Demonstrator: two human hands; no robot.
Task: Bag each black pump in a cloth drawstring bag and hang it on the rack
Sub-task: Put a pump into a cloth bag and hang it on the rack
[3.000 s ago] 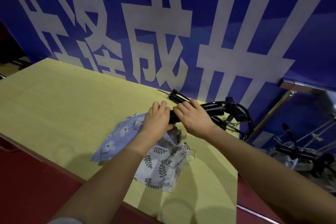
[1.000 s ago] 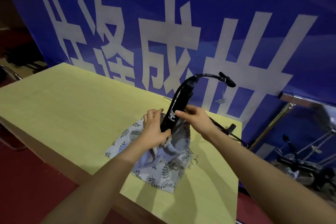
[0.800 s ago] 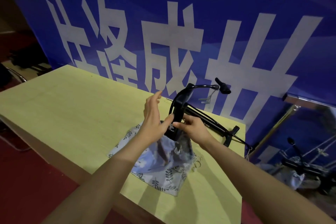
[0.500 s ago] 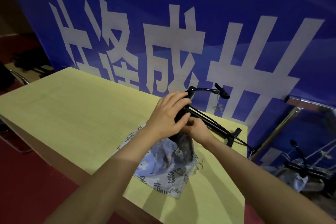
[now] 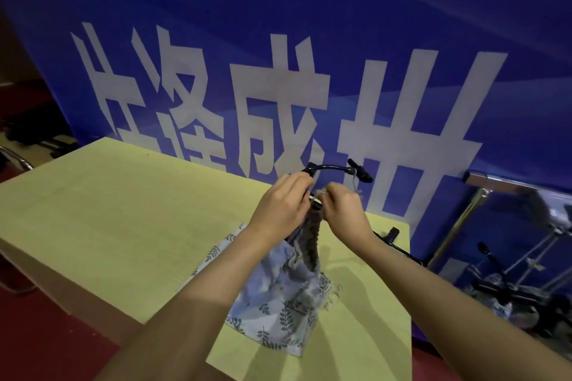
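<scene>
Near table (image 5: pixel 123 210) right edge, both grips pinch cloth bag (image 5: pixel 288 297) mouth: left hand (image 5: pixel 281 210), right hand (image 5: pixel 342 210). Pump (image 5: pixel 334 168) stiff, cloth floppy; hold mouth hem.

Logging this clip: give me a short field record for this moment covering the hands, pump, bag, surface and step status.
left hand: grips the bag mouth around the pump
right hand: pinches the gathered bag top
black pump: upright in the bag, hose and nozzle sticking out above
cloth drawstring bag: leaf print, bottom resting on the table
table: pale wood
second pump: lies on the table behind the right hand
step status: bagged, not yet hung
</scene>
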